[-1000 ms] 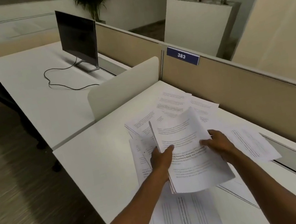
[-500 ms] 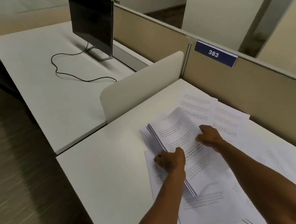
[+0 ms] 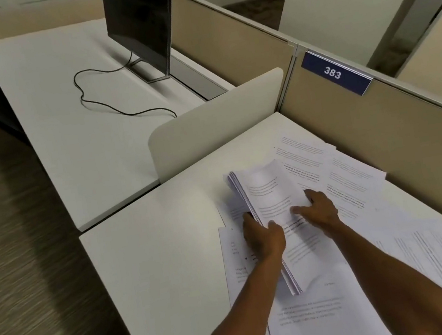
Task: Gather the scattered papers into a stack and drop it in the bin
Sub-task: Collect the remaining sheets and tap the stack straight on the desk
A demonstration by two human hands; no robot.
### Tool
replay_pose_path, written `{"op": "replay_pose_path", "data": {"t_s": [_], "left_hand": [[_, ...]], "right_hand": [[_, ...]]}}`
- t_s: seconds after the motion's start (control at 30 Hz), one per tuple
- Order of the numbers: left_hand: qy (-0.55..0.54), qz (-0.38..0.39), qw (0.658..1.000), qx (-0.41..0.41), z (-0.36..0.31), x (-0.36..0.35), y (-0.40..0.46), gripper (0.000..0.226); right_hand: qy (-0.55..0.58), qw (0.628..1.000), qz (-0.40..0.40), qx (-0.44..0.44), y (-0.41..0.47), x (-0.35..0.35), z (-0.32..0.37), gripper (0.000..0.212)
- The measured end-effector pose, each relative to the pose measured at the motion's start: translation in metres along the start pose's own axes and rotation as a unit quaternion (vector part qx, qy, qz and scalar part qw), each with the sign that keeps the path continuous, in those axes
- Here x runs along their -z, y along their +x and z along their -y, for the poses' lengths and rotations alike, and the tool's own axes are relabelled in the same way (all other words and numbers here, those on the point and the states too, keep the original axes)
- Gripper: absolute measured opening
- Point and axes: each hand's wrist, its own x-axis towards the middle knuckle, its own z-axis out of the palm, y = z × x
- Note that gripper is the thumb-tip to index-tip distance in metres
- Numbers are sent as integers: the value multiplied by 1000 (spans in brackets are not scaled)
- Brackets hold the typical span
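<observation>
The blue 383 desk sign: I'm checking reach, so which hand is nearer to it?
Right. The right hand rests on the paper stack below the blue 383 desk sign; the left hand grips the stack's left edge, farther away.

The number "383" is shown in white on a dark blue nameplate (image 3: 335, 73) fixed to the top of the beige partition (image 3: 381, 124). Printed lines are seen on the scattered papers (image 3: 330, 167), but no word of them can be read.
</observation>
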Motion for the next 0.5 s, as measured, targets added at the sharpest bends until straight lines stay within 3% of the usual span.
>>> {"op": "replay_pose_path", "data": {"t_s": [0.2, 0.3, 0.4, 0.47, 0.5], "left_hand": [[55, 60, 979, -186, -13, 3, -33, 45], [90, 117, 942, -301, -16, 6, -60, 38], [128, 163, 892, -401, -16, 7, -88, 40], [155, 171, 862, -452, -12, 8, -105, 43], [155, 165, 857, -463, -11, 9, -112, 45]], "right_hand": [[250, 967, -29, 29, -19, 24, -24, 48], [307, 948, -71, 42, -26, 36, -38, 40], [302, 951, -59, -43, -43, 44, -62, 43], [418, 902, -52, -97, -60, 44, -71, 58], [476, 866, -92, -118, -64, 41, -61, 60]]}}
